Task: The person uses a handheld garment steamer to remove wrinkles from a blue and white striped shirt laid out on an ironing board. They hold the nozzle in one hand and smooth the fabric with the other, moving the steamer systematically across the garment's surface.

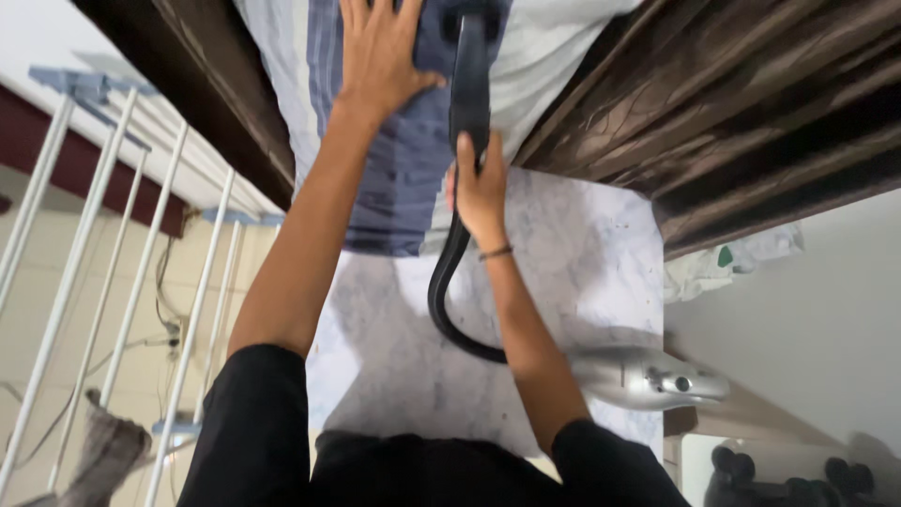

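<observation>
My left hand (380, 52) lies flat with fingers spread on a blue and white striped cloth (399, 178) that hangs down a dark wooden surface. My right hand (479, 188) grips the black handle (469, 84) of a garment steamer held against the cloth beside the left hand. A black hose (446, 300) curves from the handle down to a silver steamer body (648, 376) near my right elbow.
A white marble floor (582, 253) lies below. A white drying rack (113, 263) stands at the left with a grey cloth (99, 455) on it. Dark wooden panels (741, 103) fill the right; crumpled fabric (732, 263) lies beneath them.
</observation>
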